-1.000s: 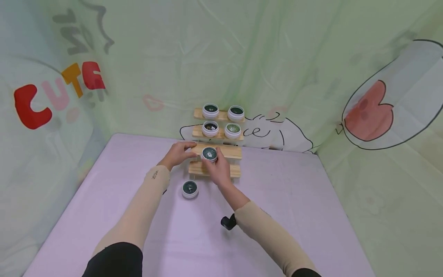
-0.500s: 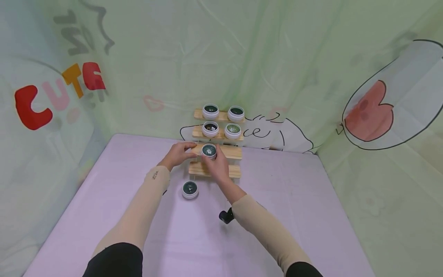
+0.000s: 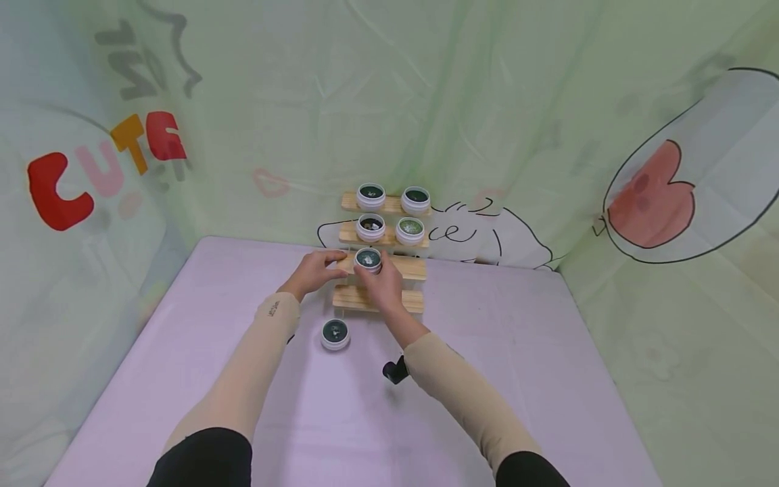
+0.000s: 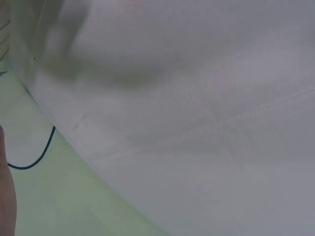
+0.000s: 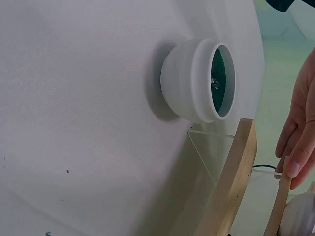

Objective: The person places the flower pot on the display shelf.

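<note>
My right hand (image 3: 386,285) holds a small round white jar (image 3: 368,259) with a dark green, pale-flecked top, low over the second wooden plank from the front. My left hand (image 3: 312,272) pinches the left end of that plank on a stepped display stand (image 3: 410,267); the right wrist view shows thumb and fingers about the plank (image 5: 280,201) there. In that view part of a white jar (image 5: 299,215) shows against the plank. Another white jar with a dark green top (image 3: 335,333) stands on the table in front of the stand, large in the right wrist view.
Two jars stand on the top plank (image 3: 392,203) and two on the plank below (image 3: 389,235). The front plank (image 3: 349,297) bears no jar. Clear supports (image 5: 202,152) join the planks. A lilac cloth (image 3: 487,352) covers the table; printed curtains (image 3: 292,101) hang around it.
My right hand has carried its jar a little farther back, over the plank. The left hand keeps its place at the plank's end.
</note>
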Demonstrator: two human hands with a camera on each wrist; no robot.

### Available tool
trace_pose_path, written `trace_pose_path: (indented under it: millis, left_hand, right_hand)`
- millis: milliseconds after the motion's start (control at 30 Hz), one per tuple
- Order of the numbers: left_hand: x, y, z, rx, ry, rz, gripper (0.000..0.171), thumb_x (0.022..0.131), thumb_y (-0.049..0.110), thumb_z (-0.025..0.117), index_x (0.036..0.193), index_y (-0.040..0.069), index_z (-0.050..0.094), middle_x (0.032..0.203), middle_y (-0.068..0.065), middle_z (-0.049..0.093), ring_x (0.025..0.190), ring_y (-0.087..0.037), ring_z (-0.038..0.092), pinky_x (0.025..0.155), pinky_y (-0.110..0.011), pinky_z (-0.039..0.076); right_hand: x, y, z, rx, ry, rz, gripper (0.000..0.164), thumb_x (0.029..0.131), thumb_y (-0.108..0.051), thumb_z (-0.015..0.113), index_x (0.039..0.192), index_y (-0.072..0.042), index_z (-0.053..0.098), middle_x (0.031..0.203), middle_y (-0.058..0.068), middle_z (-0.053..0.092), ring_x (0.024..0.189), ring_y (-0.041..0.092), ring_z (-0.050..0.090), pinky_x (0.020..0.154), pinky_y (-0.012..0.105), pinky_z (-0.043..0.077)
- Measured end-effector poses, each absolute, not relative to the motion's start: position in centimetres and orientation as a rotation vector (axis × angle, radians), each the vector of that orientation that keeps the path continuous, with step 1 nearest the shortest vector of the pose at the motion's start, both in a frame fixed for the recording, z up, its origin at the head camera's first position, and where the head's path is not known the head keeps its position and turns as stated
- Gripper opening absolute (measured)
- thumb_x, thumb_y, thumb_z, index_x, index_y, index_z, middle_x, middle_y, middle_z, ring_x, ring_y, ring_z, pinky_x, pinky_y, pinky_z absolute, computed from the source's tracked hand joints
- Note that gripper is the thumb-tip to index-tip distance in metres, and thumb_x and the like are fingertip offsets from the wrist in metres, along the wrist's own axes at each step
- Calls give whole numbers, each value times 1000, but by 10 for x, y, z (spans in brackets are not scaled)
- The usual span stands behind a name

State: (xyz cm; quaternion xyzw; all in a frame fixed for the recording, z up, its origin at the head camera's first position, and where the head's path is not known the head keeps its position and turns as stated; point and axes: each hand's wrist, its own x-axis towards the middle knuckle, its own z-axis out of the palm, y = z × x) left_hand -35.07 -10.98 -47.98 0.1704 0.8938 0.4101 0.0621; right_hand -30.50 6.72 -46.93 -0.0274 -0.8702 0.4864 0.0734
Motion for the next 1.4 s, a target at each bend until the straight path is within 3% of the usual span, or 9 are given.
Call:
trace_pose_path:
  millis: [700,967,1067,1200,1300,1400]
  left_hand:
    - [-353,-109,-482,534,2714,1237,53,87,18,75,135,1,58,140,-14,55,133,-30,47,113,-37,40]
    - [-355,-110,-484,503,2708,1229,54,88,21,74,137,4,57,142,-11,53,135,-28,45,113,-36,39]
    - [-356,-111,-485,510,2708,1233,54,88,21,74,137,4,56,142,-12,53,135,-29,45,113,-37,39]
    - [-356,-111,-486,520,2714,1237,54,88,20,74,136,2,56,142,-13,53,134,-30,46,113,-37,40]
    - [-355,-112,-486,524,2718,1240,54,88,19,75,136,2,56,142,-13,53,134,-30,46,112,-37,40]
    - [-354,-111,-486,532,2718,1248,54,88,18,75,136,1,56,141,-14,53,134,-30,46,113,-37,40]
  right_hand:
    - [-311,65,-468,-71,-2567,1451,83,87,-29,74,148,7,32,142,27,47,130,35,48,112,39,39]
    - [-304,67,-470,-33,-2556,1477,81,89,-30,74,150,2,32,142,23,49,131,29,48,113,37,39]
    - [-298,68,-470,-11,-2541,1509,76,89,-27,74,149,0,36,142,21,50,133,28,47,114,37,38]
    - [-289,71,-473,0,-2537,1546,58,88,-26,74,135,-2,50,137,18,55,131,30,48,113,42,39]
    - [-283,74,-480,-21,-2555,1571,64,89,-29,74,139,0,47,144,18,49,132,32,47,112,42,40]
    - [-274,77,-483,-68,-2557,1652,80,89,-32,73,151,-1,32,155,16,33,138,30,39,114,37,38]
